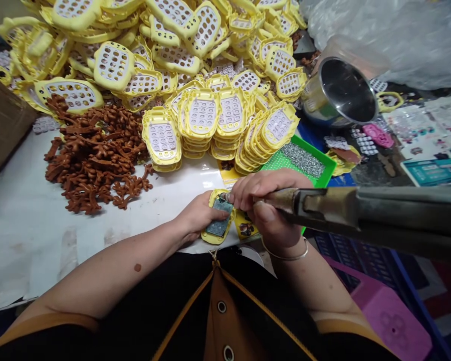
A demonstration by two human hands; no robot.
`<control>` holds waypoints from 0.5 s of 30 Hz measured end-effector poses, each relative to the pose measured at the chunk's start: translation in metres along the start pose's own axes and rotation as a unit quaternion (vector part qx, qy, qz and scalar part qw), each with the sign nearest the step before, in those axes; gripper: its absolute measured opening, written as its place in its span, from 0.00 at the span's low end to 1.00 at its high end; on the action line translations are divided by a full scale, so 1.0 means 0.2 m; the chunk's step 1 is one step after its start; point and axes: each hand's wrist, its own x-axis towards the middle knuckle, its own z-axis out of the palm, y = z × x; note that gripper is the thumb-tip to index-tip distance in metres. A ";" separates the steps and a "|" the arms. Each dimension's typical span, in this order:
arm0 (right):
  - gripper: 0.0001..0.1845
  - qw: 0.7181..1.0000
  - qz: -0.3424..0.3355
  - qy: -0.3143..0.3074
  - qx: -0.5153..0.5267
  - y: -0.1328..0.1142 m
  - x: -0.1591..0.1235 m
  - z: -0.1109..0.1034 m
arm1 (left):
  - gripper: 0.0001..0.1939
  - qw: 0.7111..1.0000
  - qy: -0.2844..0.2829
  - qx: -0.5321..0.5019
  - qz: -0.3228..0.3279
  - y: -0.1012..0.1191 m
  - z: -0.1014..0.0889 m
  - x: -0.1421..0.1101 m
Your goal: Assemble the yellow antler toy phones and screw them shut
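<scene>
Close to my body, my left hand (199, 215) grips a yellow plastic toy phone shell (212, 239), its thumb lying across the dark circuit board (218, 220) inside. My right hand (272, 200) is wrapped round a long power screwdriver (323, 205) that reaches in from the right. The screwdriver's tip meets the upper part of the shell, near the board's top edge; the exact contact point is too small to make out. Just beyond my right hand lies a bright green tray (328, 168) with many small silver screws (304, 160) in it.
Stacks of yellow shells with keypads (201, 118) stand ahead, before a large heap of yellow shells (115, 65). Brown plastic parts (97, 155) are piled at left. A metal pot (323, 100) leans at right, near printed sheets (432, 168). A pink stool (394, 321) stands below right.
</scene>
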 end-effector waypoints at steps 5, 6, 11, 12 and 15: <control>0.07 0.993 -0.077 0.058 0.072 -0.11 0.03 -0.05 | 0.19 0.999 0.011 -0.033 -0.028 0.01 0.00 -0.01; 0.06 0.991 -0.086 0.072 0.069 -0.12 0.03 -0.07 | 0.19 0.999 0.012 -0.037 -0.035 0.01 0.00 -0.01; 0.05 0.978 -0.122 0.169 0.005 -0.03 0.05 -0.22 | 0.22 0.997 0.027 -0.047 -0.062 0.02 0.00 -0.01; 0.05 0.975 -0.126 0.185 -0.006 0.00 0.05 -0.25 | 0.22 0.997 0.028 -0.046 -0.064 0.02 0.00 -0.01; 0.05 0.971 -0.107 0.212 -0.018 0.09 0.04 -0.28 | 0.21 0.997 0.033 -0.037 -0.065 0.03 -0.01 -0.01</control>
